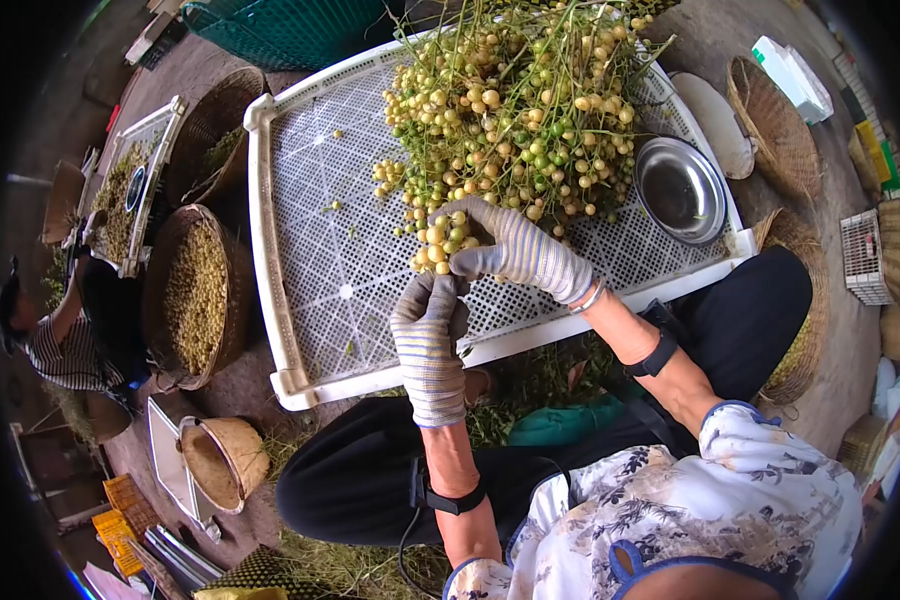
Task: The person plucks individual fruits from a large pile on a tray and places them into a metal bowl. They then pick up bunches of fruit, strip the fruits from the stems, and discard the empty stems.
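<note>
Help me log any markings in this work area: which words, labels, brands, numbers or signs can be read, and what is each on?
No text can be read.
White box with green marking: any print is too small to read.
Yellow-and-green item: too blurred to tell.
Metal bowl: no lettering visible.

Counts: 1 big white tray [320,240]. On it: 1 heap of fruit bunches [515,120] near the top edge, berries too many to count, and 1 metal bowl [680,190] by the right edge. Over it: 1 small bunch [442,242], 2 striped gloves [430,350] [540,258]. Around: 1 green basket [270,30] past the top-left corner, 2 wicker baskets [775,130] [815,290] right, 1 white crate [863,262].
</note>
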### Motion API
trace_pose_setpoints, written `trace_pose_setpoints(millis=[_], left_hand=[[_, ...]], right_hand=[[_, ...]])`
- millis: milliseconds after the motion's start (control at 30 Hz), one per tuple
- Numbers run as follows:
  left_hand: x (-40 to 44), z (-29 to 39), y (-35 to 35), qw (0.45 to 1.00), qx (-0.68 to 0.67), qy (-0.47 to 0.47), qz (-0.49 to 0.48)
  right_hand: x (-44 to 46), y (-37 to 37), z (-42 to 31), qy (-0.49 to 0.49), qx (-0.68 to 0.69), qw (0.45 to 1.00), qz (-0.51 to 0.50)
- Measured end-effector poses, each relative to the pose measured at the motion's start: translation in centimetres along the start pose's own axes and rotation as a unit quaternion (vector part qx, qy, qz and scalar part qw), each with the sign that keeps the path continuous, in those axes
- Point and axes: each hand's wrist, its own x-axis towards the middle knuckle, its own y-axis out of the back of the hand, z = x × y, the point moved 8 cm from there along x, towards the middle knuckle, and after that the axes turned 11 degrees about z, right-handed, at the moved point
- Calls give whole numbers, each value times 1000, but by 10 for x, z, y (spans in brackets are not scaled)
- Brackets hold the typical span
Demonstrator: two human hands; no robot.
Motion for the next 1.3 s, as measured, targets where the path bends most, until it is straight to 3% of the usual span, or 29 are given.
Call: trace_pose_setpoints(millis=[33, 67, 167, 300, 433, 467, 567, 600, 700, 733, 833, 867, 967, 1033, 1067, 1167, 1200, 1300], left_hand=[[0, -4, 0, 999, -13, 5, 30], [2, -9, 1, 999, -12, 16, 25], [0, -16, 2, 998, -38, 56, 3], [-5, -11, -5, 996, -44, 72, 7], [-3, -10, -1, 992, -87, 79, -39], [-2, -11, 3, 995, -67, 73, -25], [0, -17, 10, 996, 22, 55, 68], [-1, -17, 10, 994, 40, 55, 82], [-3, -12, 9, 993, 39, 59, 96], [-4, -12, 9, 993, 31, 61, 97], [-6, -12, 5, 988, -112, 105, -25], [-5, -12, 9, 988, -122, 88, -29], [-2, -6, 18, 994, 19, 41, 102], [4, -8, 21, 993, 70, -2, 97], [8, -11, 22, 992, 78, -27, 98], [3, -7, 16, 987, 97, -58, 111], [3, -10, 13, 988, 84, -62, 111], [4, -12, 9, 982, 143, -106, 60]], right_hand=[[-1, -2, 5, -56, 15, 998, -3], [-3, -1, 1, -49, -34, 998, -10], [-3, 3, 6, -9, 19, 999, -26], [-5, 6, 26, -125, 136, 982, -27], [-12, 0, 13, -154, 261, 952, -48], [-7, 7, 5, -71, 32, 995, -56], [-3, 5, -1, 43, -275, 960, 25], [-6, 3, -7, 97, -273, 955, 63], [-5, 5, 15, -39, -181, 982, 43], [-8, 8, 18, -71, -82, 993, 47], [-8, 17, 37, -195, 181, 961, 79], [-4, 22, 31, -156, 101, 981, 55], [2, 27, 4, 6, -140, 990, 20], [-6, 19, -22, 167, -291, 941, 49], [-10, 19, -27, 175, -336, 922, 78], [-16, -1, -63, 239, -385, 890, 50], [-21, -12, -74, 329, -422, 843, 51], [-15, -28, -40, 295, -418, 857, -55]])
